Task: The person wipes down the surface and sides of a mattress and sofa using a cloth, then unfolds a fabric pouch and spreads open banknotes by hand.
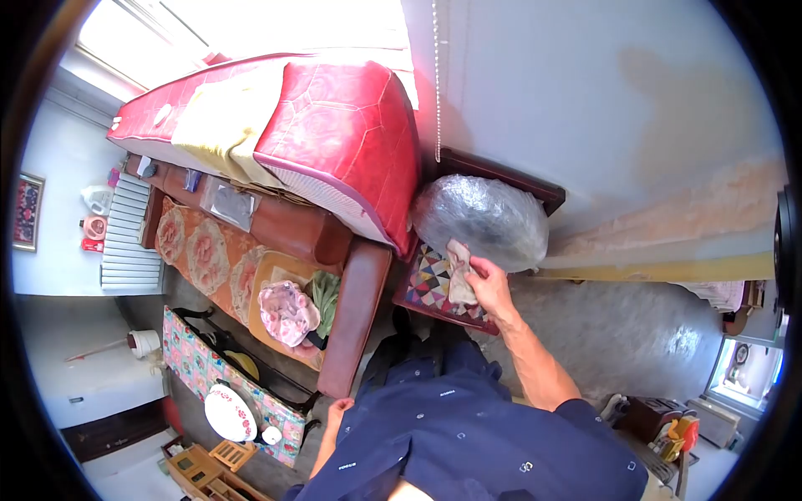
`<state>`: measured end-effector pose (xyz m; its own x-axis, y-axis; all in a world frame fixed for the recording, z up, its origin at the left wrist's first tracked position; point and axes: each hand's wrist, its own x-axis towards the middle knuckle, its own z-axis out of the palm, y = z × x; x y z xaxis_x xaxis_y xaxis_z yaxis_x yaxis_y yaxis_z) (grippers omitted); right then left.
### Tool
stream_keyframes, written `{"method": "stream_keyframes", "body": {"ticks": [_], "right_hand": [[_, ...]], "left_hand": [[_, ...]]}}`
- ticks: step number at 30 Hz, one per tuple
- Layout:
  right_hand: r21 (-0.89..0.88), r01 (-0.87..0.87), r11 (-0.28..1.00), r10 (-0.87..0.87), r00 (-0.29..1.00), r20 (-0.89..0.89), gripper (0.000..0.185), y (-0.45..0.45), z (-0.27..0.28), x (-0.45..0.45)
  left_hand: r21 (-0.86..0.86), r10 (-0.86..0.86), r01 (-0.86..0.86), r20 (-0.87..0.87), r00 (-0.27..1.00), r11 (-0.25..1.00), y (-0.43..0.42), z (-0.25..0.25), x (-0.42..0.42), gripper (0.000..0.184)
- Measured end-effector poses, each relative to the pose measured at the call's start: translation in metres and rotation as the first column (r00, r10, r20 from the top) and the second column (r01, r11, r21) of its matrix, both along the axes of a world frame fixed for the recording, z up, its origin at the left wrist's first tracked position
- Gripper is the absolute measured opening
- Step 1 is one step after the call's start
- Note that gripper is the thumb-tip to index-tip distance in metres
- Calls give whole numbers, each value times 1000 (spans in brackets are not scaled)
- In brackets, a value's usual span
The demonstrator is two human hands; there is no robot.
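My right hand (pixel 491 288) is closed on a pale beige cloth (pixel 460 275), which hangs crumpled over the corner of a small dark red wooden stand with a patchwork-patterned top (pixel 428 275). Right behind the cloth, a large bundle wrapped in clear plastic (pixel 480 219) sits on the same stand. My left hand (pixel 339 407) hangs low beside my navy shirt (pixel 451 434). Its fingers are small and partly hidden, so their grip cannot be made out.
A brown sofa (pixel 368 313) with a floral cover stands left, holding pink fabric (pixel 288 313) and green fabric (pixel 327 296). Above it rises a large red padded piece (pixel 342 117). A low table with a flowered cloth (pixel 188 351) carries a white patterned bowl (pixel 230 412).
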<state>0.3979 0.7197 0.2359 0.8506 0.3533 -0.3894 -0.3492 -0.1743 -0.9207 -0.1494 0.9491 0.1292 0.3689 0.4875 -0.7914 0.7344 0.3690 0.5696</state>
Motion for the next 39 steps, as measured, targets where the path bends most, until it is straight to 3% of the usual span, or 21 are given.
{"method": "stream_keyframes", "body": {"ticks": [5, 8, 10, 11, 13, 14, 16, 19, 20, 23, 25, 27, 29, 31, 32, 34, 35, 37, 39], "right_hand": [[352, 40, 935, -106, 980, 170, 60, 70, 67, 57], [394, 28, 919, -190, 906, 378, 59, 115, 125, 78], [373, 78, 925, -294, 767, 570, 53, 147, 134, 76], [321, 94, 942, -311, 600, 737, 49, 157, 137, 69], [327, 14, 945, -286, 520, 804, 44, 185, 75, 50], [333, 17, 943, -293, 521, 802, 44, 186, 50, 45], [115, 131, 985, -173, 691, 702, 39, 184, 2, 39], [-93, 129, 987, -50, 808, 588, 28, 168, -67, 35], [-86, 134, 987, -58, 804, 591, 28, 168, -59, 40], [325, 244, 914, -382, 785, 487, 28, 166, 20, 29], [382, 64, 922, -320, 681, 659, 32, 167, 71, 24], [408, 53, 912, -352, 615, 706, 38, 179, 67, 9], [325, 116, 938, -332, 564, 756, 32, 182, 5, 14], [-68, 62, 996, 4, 715, 699, 40, 173, -67, -5], [-69, 72, 995, -3, 712, 703, 40, 168, -60, -6], [47, -20, 999, -6, 860, 510, 36, 157, -25, -1], [45, -24, 999, -2, 865, 502, 36, 157, 2, -1], [202, 18, 979, -163, 661, 732, 32, 171, 52, 16], [288, 70, 955, -271, 599, 754, 29, 177, 48, 7]], "left_hand": [[52, -9, 16, -130, 991, 998, -40, 11, -19, 17], [79, 10, 1, -140, 990, 997, -46, 21, -20, 17], [96, 24, -10, -144, 989, 995, -46, 28, -20, 17], [105, 28, -13, -142, 989, 994, -44, 31, -18, 17], [117, 37, -20, -141, 989, 993, -43, 37, -16, 17], [126, 40, -22, -140, 989, 992, -43, 39, -14, 17], [137, 43, -24, -135, 990, 990, -42, 41, -12, 17], [154, 26, -5, -134, 991, 988, -37, 44, -11, 17], [153, 26, -5, -134, 991, 988, -38, 46, -12, 17], [167, 14, 9, -136, 991, 986, -34, 49, -10, 17], [167, 0, 23, -136, 991, 986, -28, 51, -9, 17], [172, -17, 40, -133, 991, 984, -21, 52, -4, 17], [188, -24, 46, -116, 993, 981, -14, 50, 2, 17], [202, -32, 55, -112, 993, 978, -10, 55, 3, 17], [208, -40, 60, -102, 994, 976, -6, 53, 7, 17], [220, -44, 63, -90, 995, 974, -1, 52, 11, 17], [226, -43, 62, -88, 995, 972, 2, 53, 11, 17], [227, -42, 59, -82, 996, 972, 4, 53, 13, 17], [223, -36, 54, -85, 996, 973, 1, 52, 7, 17]]}}
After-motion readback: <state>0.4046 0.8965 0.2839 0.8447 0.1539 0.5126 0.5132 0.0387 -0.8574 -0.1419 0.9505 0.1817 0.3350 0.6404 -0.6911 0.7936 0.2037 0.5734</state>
